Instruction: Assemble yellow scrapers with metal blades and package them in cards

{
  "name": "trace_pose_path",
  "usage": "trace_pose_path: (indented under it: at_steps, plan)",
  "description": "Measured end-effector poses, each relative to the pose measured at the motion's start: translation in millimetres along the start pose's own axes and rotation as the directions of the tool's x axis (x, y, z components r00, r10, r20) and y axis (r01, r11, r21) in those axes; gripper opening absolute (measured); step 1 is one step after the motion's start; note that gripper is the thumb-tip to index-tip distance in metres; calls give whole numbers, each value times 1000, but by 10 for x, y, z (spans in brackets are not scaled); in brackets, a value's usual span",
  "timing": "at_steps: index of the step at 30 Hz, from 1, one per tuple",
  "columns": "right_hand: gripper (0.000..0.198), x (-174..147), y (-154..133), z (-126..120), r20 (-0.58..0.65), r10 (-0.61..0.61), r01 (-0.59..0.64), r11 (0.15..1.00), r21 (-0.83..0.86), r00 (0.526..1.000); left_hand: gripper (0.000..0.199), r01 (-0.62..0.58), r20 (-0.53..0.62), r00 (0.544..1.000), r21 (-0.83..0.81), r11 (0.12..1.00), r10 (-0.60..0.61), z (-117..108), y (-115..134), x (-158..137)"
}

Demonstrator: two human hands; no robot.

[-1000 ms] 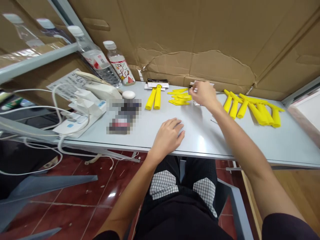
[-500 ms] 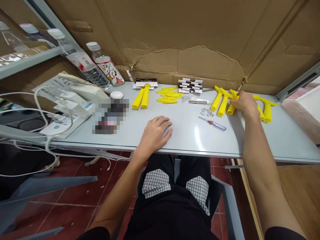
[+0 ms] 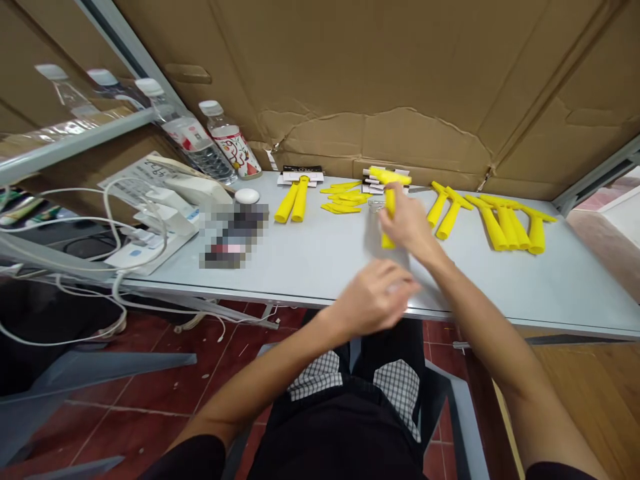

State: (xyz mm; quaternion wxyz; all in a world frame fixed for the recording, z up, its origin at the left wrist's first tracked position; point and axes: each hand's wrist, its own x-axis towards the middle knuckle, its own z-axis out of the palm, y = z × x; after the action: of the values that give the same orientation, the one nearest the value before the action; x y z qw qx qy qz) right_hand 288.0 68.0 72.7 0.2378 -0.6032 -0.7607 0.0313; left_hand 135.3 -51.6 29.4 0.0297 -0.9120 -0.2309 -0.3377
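A yellow T-shaped plastic handle (image 3: 390,179) is gripped by my right hand (image 3: 409,223), lifted over the middle of the table with its crossbar up. Close to the front edge, my left hand (image 3: 373,297) is raised just below it; its fingers look bent but are smeared by motion. Flat yellow plastic pieces (image 3: 347,199) lie left of the held handle. Behind it, a stack of white-and-black cards (image 3: 367,181) is partly covered. My right hand and forearm hide the area where the screwdriver and small screws lay.
More yellow T-shaped handles (image 3: 507,227) rest along the right side. Two others (image 3: 299,200) lean on cards at the left. A white oval object (image 3: 247,196), a blurred-out item (image 3: 235,237), bottles (image 3: 233,143) and a power strip with cables (image 3: 150,240) crowd the left end.
My right hand has picked a yellow T-shaped handle from the row at right and carried it left to the middle. My left hand has risen off the table and moved right.
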Motion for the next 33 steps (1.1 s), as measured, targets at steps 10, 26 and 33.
trace_pose_path:
  at_steps: [10,26,33]
  plan:
    - [44,-62,-404,438,265,-5,5,1000,1,964,19,-161,-105,981,14,987,161,577,879,333]
    - [61,-488,-658,123,71,-69,65,996,62,995,22,-283,-119,948,105,953,295,588,1122,-66]
    - [32,-2213,-1032,644,255,-719,518,660,544,647,32,-438,878,471,151,886,83,259,1361,-648]
